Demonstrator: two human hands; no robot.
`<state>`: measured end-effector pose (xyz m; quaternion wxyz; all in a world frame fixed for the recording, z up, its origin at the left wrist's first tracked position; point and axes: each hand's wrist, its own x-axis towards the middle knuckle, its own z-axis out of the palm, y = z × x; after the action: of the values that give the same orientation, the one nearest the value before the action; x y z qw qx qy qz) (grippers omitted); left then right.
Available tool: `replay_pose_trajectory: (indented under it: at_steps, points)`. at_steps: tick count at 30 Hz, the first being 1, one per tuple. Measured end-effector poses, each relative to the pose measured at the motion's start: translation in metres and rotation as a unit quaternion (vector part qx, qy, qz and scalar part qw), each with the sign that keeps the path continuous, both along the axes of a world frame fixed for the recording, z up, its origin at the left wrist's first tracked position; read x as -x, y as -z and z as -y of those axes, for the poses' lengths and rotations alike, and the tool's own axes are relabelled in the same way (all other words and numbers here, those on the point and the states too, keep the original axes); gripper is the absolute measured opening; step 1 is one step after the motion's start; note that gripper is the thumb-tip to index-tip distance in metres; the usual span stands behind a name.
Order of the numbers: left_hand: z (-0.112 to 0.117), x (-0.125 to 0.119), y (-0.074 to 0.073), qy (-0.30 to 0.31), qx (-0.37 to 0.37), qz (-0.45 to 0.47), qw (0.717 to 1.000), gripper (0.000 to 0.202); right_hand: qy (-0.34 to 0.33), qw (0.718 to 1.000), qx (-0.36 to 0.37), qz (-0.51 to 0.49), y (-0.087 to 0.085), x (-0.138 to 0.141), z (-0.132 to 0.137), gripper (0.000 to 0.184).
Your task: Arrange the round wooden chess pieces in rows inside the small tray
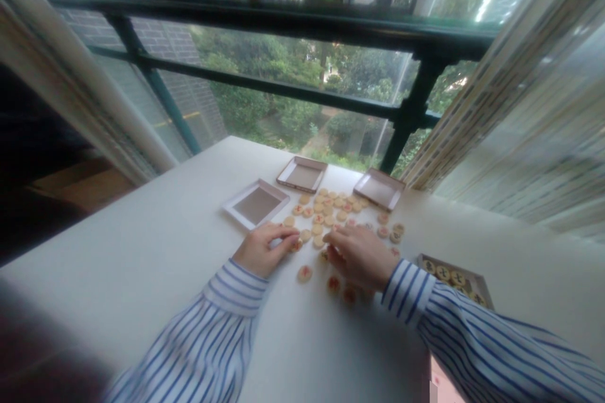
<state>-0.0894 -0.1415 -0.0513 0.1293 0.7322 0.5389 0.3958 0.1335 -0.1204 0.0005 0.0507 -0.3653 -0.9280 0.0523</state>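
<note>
Round wooden Chinese chess pieces (317, 218) lie in a loose cluster on the white table, several with red characters and others showing a plain face. At the cluster's near left edge, my left hand (265, 249) pinches a red-marked chess piece (297, 245) between thumb and fingers. My right hand (362, 255) reaches over the right side, fingers bent down and closed around a chess piece (324, 255) partly hidden beneath them. A red-marked piece (305, 274) sits between the hands, nearer me. Two more, one of them a blurred piece (333, 284), lie below my right hand.
Behind the pieces are three shallow trays: a left tray (228, 207), a middle tray (278, 177) and a right tray (401, 194). A box (483, 283) with dark-marked pieces in rows stands by my right forearm. A green railing (283, 82) and window lie beyond the table (142, 252).
</note>
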Motion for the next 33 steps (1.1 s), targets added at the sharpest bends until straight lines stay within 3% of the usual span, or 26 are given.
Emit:
replay_pose_trajectory:
  at_steps: [9, 17, 27, 33]
  points:
    - [0.035, 0.001, 0.003, 0.026, -0.072, -0.124, 0.989, 0.016, -0.009, 1.0, 0.005, 0.016, -0.002, 0.008, -0.001, 0.023]
    - [0.042, -0.001, 0.007, -0.003, -0.082, -0.186, 0.979, 0.018, -0.013, 1.0, 0.002, 0.02, -0.003, 0.013, -0.003, 0.024]
    - [0.044, -0.001, 0.014, -0.04, -0.045, -0.154, 0.986, 0.016, -0.004, 1.0, 0.003, 0.03, -0.003, 0.012, -0.003, 0.022]
    - [0.043, -0.002, 0.004, -0.063, -0.056, -0.128, 0.988, 0.017, -0.007, 1.0, -0.003, 0.028, 0.0, 0.018, -0.009, 0.02]
